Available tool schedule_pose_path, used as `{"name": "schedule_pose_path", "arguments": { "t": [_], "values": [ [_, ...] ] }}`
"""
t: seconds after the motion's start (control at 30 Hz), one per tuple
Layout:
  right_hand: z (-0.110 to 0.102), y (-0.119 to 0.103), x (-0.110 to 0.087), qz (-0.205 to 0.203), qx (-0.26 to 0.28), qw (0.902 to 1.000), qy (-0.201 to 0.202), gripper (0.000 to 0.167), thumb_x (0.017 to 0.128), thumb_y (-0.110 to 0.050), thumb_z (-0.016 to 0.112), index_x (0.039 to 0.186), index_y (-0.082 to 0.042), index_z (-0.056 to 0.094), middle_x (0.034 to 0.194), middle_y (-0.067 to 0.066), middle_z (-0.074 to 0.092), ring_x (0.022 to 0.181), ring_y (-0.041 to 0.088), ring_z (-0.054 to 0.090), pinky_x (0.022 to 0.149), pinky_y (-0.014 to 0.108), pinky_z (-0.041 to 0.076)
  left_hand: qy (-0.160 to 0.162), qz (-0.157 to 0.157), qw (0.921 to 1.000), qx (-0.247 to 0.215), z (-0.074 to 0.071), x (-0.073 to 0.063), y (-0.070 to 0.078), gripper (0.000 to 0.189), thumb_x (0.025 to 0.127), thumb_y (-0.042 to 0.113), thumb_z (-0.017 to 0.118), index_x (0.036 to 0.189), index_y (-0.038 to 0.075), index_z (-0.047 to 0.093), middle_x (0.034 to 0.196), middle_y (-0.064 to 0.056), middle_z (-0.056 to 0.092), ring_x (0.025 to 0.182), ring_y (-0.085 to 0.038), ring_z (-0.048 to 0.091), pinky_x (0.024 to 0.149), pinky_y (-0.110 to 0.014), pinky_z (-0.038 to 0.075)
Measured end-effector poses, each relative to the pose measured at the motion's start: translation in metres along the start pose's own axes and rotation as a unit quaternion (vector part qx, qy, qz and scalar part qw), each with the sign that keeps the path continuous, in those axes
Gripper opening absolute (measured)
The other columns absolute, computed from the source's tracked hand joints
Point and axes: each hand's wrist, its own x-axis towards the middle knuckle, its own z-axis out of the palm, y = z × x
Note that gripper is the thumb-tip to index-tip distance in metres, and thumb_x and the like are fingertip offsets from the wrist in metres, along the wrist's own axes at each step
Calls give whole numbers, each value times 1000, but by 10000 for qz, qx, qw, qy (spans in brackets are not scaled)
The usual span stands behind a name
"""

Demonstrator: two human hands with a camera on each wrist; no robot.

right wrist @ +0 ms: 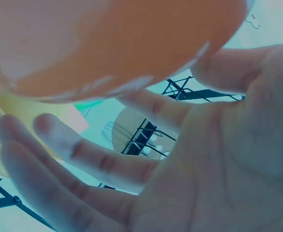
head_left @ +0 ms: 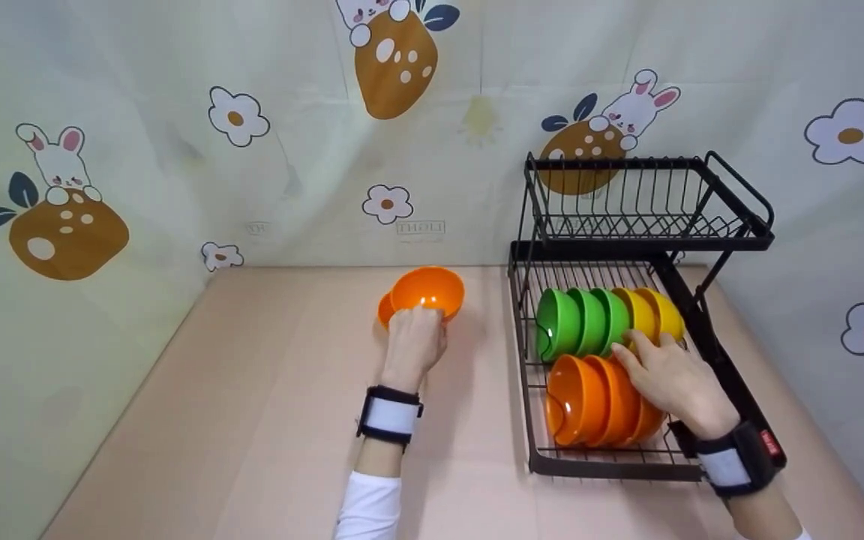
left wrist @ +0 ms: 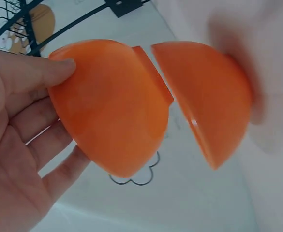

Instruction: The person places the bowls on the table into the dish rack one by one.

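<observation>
My left hand [head_left: 415, 341] pinches the rim of an orange bowl [head_left: 426, 285], its thumb on the outer wall in the left wrist view. The bowl is tilted on its side. Close beside it, a second orange bowl [left wrist: 206, 92] stands on the table, partly hidden behind the held one in the head view. Over the front row of the dish rack [head_left: 619, 470], my right hand [head_left: 676, 379] has its fingers spread beside the rightmost of three orange bowls [head_left: 649, 420]. Its fingertips reach toward two yellow bowls [head_left: 661, 304]; the right wrist view shows an orange bowl [right wrist: 117, 43] above the palm.
Three green bowls [head_left: 563, 322] stand on edge in the rack's back row, left of the yellow ones. A black upper rack tier [head_left: 649, 244] overhangs the rear. Behind the pink tabletop [head_left: 289, 420] hangs a patterned curtain [head_left: 312, 165].
</observation>
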Motion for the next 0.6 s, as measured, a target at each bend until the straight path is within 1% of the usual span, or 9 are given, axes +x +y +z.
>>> {"name": "schedule_pose_path", "arguments": {
  "t": [0.07, 0.17, 0.27, 0.43, 0.47, 0.6],
  "values": [
    [-1, 0, -1, -15, 21, 9999, 159, 75, 95, -63, 21, 140, -5, 39, 129, 41, 41, 85, 43, 56, 61, 49, 50, 90, 138, 9999, -15, -4, 1, 4, 17, 76, 7, 66, 59, 8, 62, 50, -4, 54, 47, -24, 55, 45, -33, 44],
    [-2, -1, -2, -44, 93, 9992, 393, 74, 95, -64, 20, 137, -7, 42, 124, 37, 45, 85, 41, 56, 58, 47, 49, 195, 379, 9991, 27, -12, 2, 11, 19, 77, 7, 64, 59, 9, 61, 49, -3, 51, 46, -22, 55, 44, -32, 44],
    [-3, -3, -2, -76, 246, 9977, 626, 71, 96, -63, 22, 134, -7, 44, 120, 33, 48, 86, 39, 55, 56, 43, 47, 294, 612, 9977, 12, -19, 2, 17, 21, 80, 9, 64, 60, 10, 61, 48, -3, 50, 46, -20, 54, 44, -30, 42],
    [-4, -7, -2, -146, 560, 9935, 982, 66, 98, -58, 24, 137, -8, 44, 125, 31, 48, 95, 41, 55, 64, 48, 48, 442, 958, 9942, -213, -28, 3, 29, 19, 82, 13, 66, 63, 12, 64, 50, -1, 51, 48, -18, 52, 45, -26, 37],
    [-5, -8, -2, -161, 611, 9924, 1055, 66, 98, -57, 24, 137, -9, 44, 126, 31, 48, 95, 41, 55, 65, 49, 48, 454, 1045, 9933, -218, -29, 3, 32, 19, 83, 13, 65, 64, 12, 64, 50, -1, 51, 48, -17, 52, 46, -25, 36],
    [-5, -11, -3, -219, 834, 9876, 1312, 62, 99, -55, 26, 137, -10, 44, 124, 27, 51, 91, 37, 56, 66, 46, 48, 436, 1433, 9887, -59, -32, 2, 44, 17, 84, 15, 64, 68, 15, 66, 51, 3, 53, 49, -13, 51, 49, -22, 38]
  ]
}}
